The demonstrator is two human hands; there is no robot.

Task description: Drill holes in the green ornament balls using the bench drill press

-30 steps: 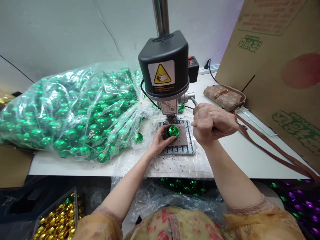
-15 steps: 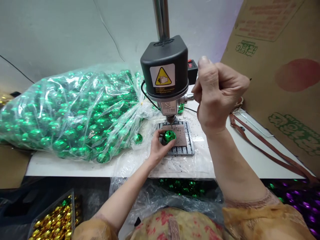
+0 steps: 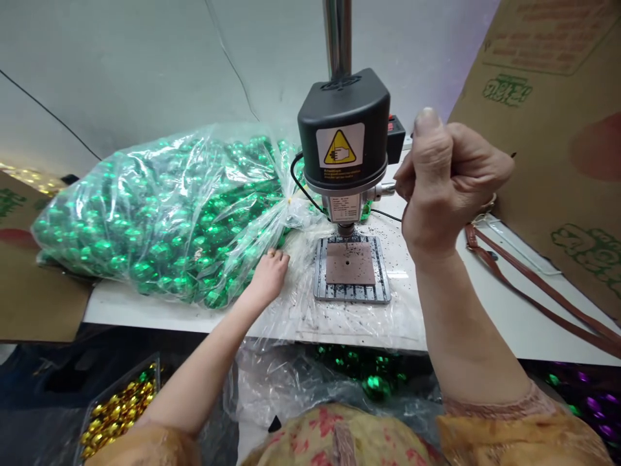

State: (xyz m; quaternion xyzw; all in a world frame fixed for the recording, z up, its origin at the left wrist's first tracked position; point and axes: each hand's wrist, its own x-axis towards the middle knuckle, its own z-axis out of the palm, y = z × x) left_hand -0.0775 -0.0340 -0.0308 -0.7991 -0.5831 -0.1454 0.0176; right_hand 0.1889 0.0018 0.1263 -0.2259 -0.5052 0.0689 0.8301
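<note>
A small black drill press (image 3: 344,136) stands on a white table (image 3: 485,317). Its slotted base plate (image 3: 350,266) carries a brown pad with a hole and nothing on it. My right hand (image 3: 446,181) is raised to the right of the drill head, clenched round the metal feed lever (image 3: 387,189). My left hand (image 3: 269,272) rests with curled fingers at the mouth of a big clear bag of shiny green balls (image 3: 160,213), left of the plate. What its fingers hold is hidden.
Brown cardboard sheets (image 3: 557,129) lean at the right, and a brown strap (image 3: 524,278) lies on the table. Black drill chips dot the plastic sheet around the plate. Below the table edge are a tray of gold balls (image 3: 116,408) and more green balls (image 3: 369,375) in plastic.
My right hand lifted the lever from low to high. My left hand took the green ball off the pad and moved left to the bag's mouth. The ball is out of sight.
</note>
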